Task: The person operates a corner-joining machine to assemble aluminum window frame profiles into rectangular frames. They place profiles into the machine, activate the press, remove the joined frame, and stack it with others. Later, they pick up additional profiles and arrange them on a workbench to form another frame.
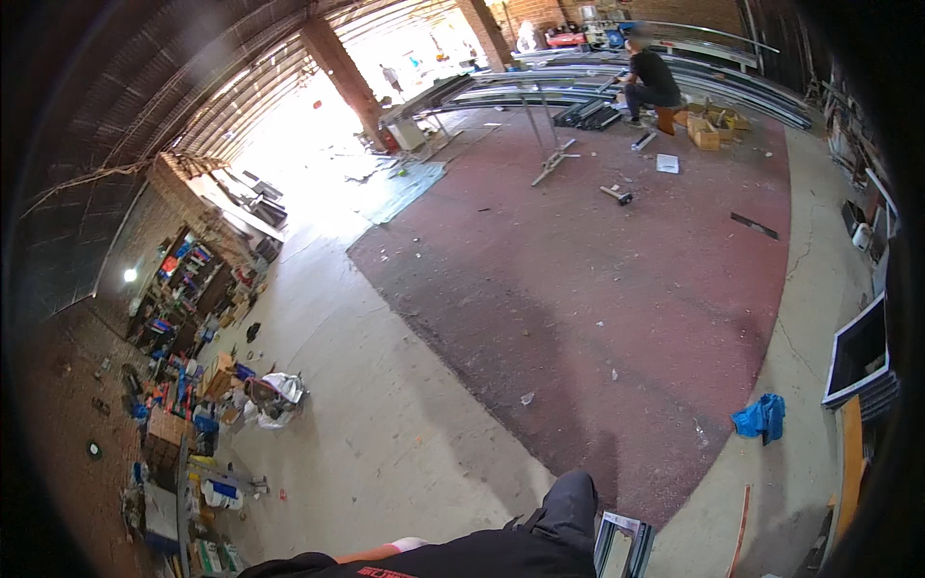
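Left hand: your left hand point(409, 543) shows only as a pale patch beside your black shirt point(472, 557); I cannot tell how far its fingers are open or whether they hold anything.
Right hand: your right hand is out of view, so its fingers cannot be told.
Profiles: the long profiles point(620, 547) lie just right of your knee point(574, 493) (the lower edge cuts them off).
Right side: a blue cloth point(761, 419) lies crumpled on the floor.
Far end: a co-worker point(655, 79) sits near cardboard boxes point(704, 133).
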The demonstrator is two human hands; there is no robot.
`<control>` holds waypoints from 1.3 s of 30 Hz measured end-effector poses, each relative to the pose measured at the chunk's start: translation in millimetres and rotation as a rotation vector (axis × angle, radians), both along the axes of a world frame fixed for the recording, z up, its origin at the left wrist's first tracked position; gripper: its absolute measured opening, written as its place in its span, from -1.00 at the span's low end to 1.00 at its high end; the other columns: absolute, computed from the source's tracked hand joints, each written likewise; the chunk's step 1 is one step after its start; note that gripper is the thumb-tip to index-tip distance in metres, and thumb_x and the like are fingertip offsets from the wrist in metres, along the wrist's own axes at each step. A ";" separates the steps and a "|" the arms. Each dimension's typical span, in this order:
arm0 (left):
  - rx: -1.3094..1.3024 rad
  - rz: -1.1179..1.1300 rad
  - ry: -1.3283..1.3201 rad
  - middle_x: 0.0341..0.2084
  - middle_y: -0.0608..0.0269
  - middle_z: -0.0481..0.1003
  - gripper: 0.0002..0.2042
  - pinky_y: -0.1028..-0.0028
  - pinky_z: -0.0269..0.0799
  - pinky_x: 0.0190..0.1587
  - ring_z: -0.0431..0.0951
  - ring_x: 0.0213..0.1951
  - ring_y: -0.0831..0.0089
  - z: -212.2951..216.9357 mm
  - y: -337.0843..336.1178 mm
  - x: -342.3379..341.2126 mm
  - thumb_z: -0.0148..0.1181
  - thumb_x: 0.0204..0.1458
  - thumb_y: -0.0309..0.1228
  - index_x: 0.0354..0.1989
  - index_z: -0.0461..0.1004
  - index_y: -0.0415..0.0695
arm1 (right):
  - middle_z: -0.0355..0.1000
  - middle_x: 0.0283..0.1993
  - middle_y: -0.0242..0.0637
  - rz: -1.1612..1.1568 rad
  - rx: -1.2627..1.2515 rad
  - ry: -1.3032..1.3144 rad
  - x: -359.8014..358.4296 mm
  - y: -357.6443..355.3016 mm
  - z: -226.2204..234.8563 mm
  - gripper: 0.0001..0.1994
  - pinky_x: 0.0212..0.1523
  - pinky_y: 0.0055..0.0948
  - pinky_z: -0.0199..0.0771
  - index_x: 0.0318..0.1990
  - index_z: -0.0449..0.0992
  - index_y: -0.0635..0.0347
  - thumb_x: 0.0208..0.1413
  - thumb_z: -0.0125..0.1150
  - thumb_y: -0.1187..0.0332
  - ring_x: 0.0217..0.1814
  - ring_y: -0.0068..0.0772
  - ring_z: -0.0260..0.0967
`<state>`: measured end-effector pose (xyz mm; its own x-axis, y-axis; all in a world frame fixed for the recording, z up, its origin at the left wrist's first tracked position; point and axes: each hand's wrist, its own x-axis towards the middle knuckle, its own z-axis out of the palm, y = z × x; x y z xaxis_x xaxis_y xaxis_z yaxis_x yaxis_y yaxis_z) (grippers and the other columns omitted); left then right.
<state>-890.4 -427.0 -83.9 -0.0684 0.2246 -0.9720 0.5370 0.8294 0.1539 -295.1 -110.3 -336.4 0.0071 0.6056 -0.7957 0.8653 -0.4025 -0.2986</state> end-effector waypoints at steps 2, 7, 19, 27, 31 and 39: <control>0.100 -0.068 0.020 0.05 -0.01 0.63 -0.49 0.20 0.49 0.16 0.62 0.11 0.02 -11.8 57.3 -15.9 0.14 0.21 0.08 0.14 0.61 -0.02 | 0.46 0.19 0.10 -0.017 0.018 -0.012 -13.1 10.9 20.8 0.09 0.25 -0.11 0.48 0.35 0.20 0.39 -0.36 0.66 0.04 0.28 0.05 0.43; 0.389 -0.101 0.369 -0.04 0.01 0.66 -0.51 0.21 0.52 0.11 0.66 0.01 0.07 -37.4 220.3 -91.1 0.14 0.22 0.09 0.08 0.63 -0.04 | 0.53 0.10 0.16 -0.251 0.107 0.097 -53.2 51.9 92.1 0.04 0.19 -0.06 0.56 0.28 0.27 0.38 -0.41 0.73 0.14 0.18 0.15 0.53; 0.572 0.022 0.315 -0.18 -0.10 0.68 -0.58 0.28 0.54 0.06 0.69 -0.07 0.12 -60.0 562.8 -179.3 0.23 0.19 -0.09 -0.07 0.66 -0.24 | 0.44 0.28 0.23 -0.407 0.060 0.205 -120.3 330.2 201.5 0.17 0.36 -0.16 0.38 0.47 0.15 0.41 -0.11 0.47 -0.33 0.34 0.02 0.43; 0.576 -0.153 0.199 -0.17 0.00 0.70 -0.64 0.32 0.55 0.02 0.70 -0.15 0.26 -62.5 750.4 -173.6 0.23 0.24 -0.15 -0.06 0.64 -0.23 | 0.58 0.13 -0.03 -0.823 0.091 0.220 -152.4 457.9 199.1 -0.19 0.29 -0.30 0.37 0.26 0.50 0.40 0.34 -0.04 -0.30 0.17 -0.19 0.51; 0.413 -0.088 0.075 -0.21 -0.01 0.69 -0.68 0.25 0.55 0.05 0.70 -0.11 0.10 -96.9 832.5 -210.8 0.18 0.22 -0.17 -0.07 0.64 -0.18 | 0.63 -0.06 -0.09 -0.901 0.224 0.112 -162.2 545.3 209.0 -0.15 0.12 -0.27 0.47 0.17 0.58 0.35 0.30 -0.10 -0.39 -0.01 -0.23 0.56; 0.658 -0.563 0.279 -0.34 -0.12 0.65 -0.72 0.15 0.56 -0.12 0.69 -0.26 0.00 -125.9 1114.6 -296.5 0.28 0.14 -0.16 -0.27 0.70 -0.13 | 0.62 -0.26 -0.18 -1.150 0.383 0.113 -147.8 694.9 265.3 -0.10 -0.18 -0.32 0.54 0.03 0.67 0.27 0.22 -0.10 -0.51 -0.31 -0.37 0.53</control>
<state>-1186.9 687.6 -209.8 0.0059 0.7997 -0.6004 0.9247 0.2242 0.3076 -442.9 584.6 -71.1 0.6364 0.4873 -0.5980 0.0230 -0.7869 -0.6167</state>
